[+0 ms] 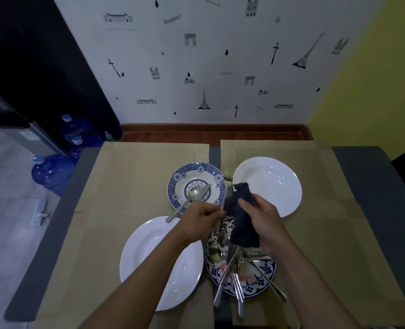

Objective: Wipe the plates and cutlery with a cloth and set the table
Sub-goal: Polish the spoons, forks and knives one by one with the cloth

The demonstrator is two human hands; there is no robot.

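Observation:
My right hand [260,217] grips a dark blue cloth [243,224] wrapped round a thin piece of cutlery [225,184] that sticks up past it, blurred. My left hand [200,216] pinches the lower end of that same piece. Below my hands a blue-patterned plate [265,279] holds a heap of several spoons, forks and knives [232,264]. A blue-rimmed plate [180,179] at the back holds a spoon [195,192] and a knife. Two plain white plates lie on the table, one at front left [144,252] and one at back right [275,181].
Brown cardboard sheets [130,186] cover the grey table [372,176]. The wall with printed landmarks stands just behind the table. Blue water bottles [52,172] sit on the floor at the left beside a dark cabinet [30,67].

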